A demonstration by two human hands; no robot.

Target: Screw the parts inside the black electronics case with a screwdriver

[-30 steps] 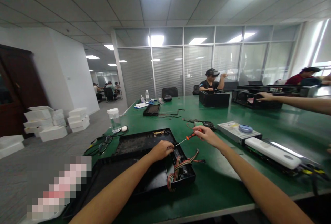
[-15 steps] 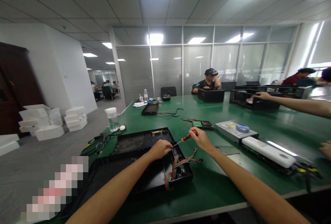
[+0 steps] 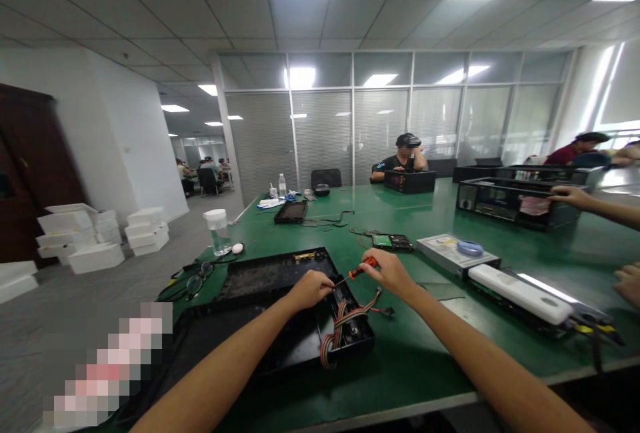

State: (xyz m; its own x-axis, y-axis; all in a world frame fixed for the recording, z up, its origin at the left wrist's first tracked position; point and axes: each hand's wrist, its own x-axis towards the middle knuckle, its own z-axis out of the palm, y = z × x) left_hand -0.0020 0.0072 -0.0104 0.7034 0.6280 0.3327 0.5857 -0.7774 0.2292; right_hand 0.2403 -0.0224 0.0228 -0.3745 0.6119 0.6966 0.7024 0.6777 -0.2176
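Note:
My right hand (image 3: 393, 269) grips the orange-red and black handle of a screwdriver (image 3: 369, 264). Its thin shaft slants down and left to the fingertips of my left hand (image 3: 311, 288). Those fingers are pinched together at the right part of a black casing (image 3: 295, 343); what they hold, if anything, is too small to make out. Striped red, black and pale cables (image 3: 334, 336) hang over the casing's near right corner, beneath the hands. Behind it lies another flat black panel (image 3: 275, 273) with a small brass-coloured part on its far edge.
Right of my hands lie a metal drive (image 3: 450, 253) with a blue ring on it, a long white device (image 3: 520, 293) and a circuit board (image 3: 393, 241). Glasses (image 3: 196, 281) and a lidded water jug (image 3: 217, 233) stand left. Another person's hand touches an open black case (image 3: 515, 203).
At the right, the other person's hand and the open black case have shifted right and turned. My hands and the screwdriver stay nearly in place; the handle is slightly lower.

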